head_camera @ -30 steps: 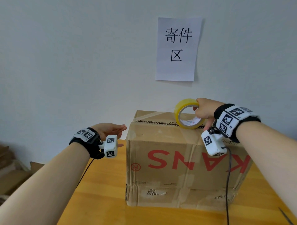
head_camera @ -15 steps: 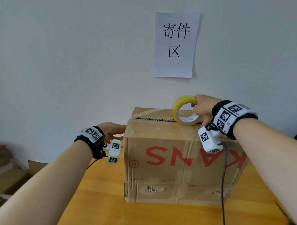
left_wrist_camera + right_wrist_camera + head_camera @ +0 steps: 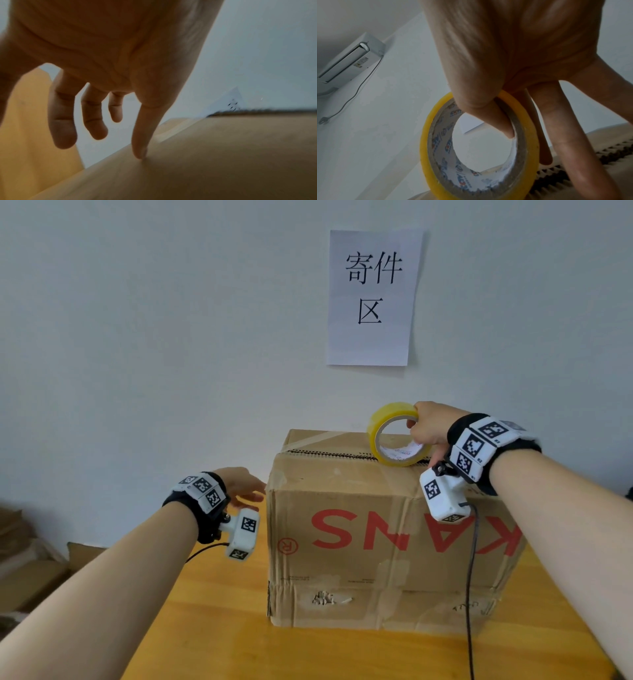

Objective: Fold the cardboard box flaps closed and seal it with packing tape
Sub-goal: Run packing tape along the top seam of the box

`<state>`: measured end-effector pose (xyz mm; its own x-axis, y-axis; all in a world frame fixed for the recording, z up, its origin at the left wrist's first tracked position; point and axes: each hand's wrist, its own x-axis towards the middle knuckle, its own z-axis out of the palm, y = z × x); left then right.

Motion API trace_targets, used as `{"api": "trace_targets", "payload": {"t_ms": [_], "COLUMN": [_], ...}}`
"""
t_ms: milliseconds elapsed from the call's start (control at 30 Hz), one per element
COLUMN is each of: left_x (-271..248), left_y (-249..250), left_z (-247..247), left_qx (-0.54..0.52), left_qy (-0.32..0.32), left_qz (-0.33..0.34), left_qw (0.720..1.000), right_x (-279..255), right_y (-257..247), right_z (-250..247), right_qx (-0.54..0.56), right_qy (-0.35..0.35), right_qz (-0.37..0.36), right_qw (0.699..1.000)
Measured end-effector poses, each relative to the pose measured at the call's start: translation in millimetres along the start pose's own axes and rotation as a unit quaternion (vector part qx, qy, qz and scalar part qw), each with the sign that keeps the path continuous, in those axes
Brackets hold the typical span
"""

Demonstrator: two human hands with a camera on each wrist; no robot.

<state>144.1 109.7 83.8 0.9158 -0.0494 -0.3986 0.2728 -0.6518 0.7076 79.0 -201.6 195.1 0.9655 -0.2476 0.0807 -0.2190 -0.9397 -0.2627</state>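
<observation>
A brown cardboard box (image 3: 376,542) with red upside-down letters stands on the wooden table, its top flaps folded down with a dark seam (image 3: 329,455) between them. A yellow roll of packing tape (image 3: 394,436) stands on edge on the box top. My right hand (image 3: 426,426) grips the roll, thumb (image 3: 494,119) inside the core and fingers (image 3: 573,142) down its far side. My left hand (image 3: 245,489) is at the box's left side with fingers straight; its thumb tip (image 3: 139,152) touches the cardboard (image 3: 223,155).
A white paper sign (image 3: 373,297) hangs on the wall behind the box. The orange wooden table (image 3: 219,628) stretches in front and to the left. Flat cardboard pieces (image 3: 24,559) lie off the table at the far left. A black cable (image 3: 471,577) hangs from my right wrist camera.
My left hand has moved right from open air to the box's left side and touches it. My right hand keeps the tape roll on the box top.
</observation>
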Motion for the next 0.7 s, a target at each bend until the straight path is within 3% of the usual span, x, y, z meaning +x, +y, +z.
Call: {"api": "trace_targets", "payload": {"t_ms": [167,267,400,533,600,700], "left_x": [-12,-29,-42,-46,-47,-49], "left_y": [15,28,32,31,32,38], "left_z": [-23,-23,-16,-18,-20,-20], "left_qx": [-0.124,-0.190,-0.085,-0.030,-0.024,-0.069], "left_qy": [0.029,-0.035,-0.115,-0.147,-0.135,-0.054], "left_qz": [0.071,0.083,0.091,0.086,0.087,0.140], "left_qw": [0.989,0.978,0.986,0.985,0.987,0.986], "right_x": [-1,1,2,5,6,7], "right_y": [-1,0,1,12,18,21], "right_z": [0,-1,-2,1,4,6], "right_qx": [-0.015,-0.024,-0.019,0.019,0.045,0.058], "right_qy": [0.002,0.000,0.002,-0.025,-0.032,-0.030], "right_qz": [-0.004,-0.007,-0.006,0.008,0.019,0.023], "right_qw": [1.000,1.000,1.000,0.999,0.998,0.998]}}
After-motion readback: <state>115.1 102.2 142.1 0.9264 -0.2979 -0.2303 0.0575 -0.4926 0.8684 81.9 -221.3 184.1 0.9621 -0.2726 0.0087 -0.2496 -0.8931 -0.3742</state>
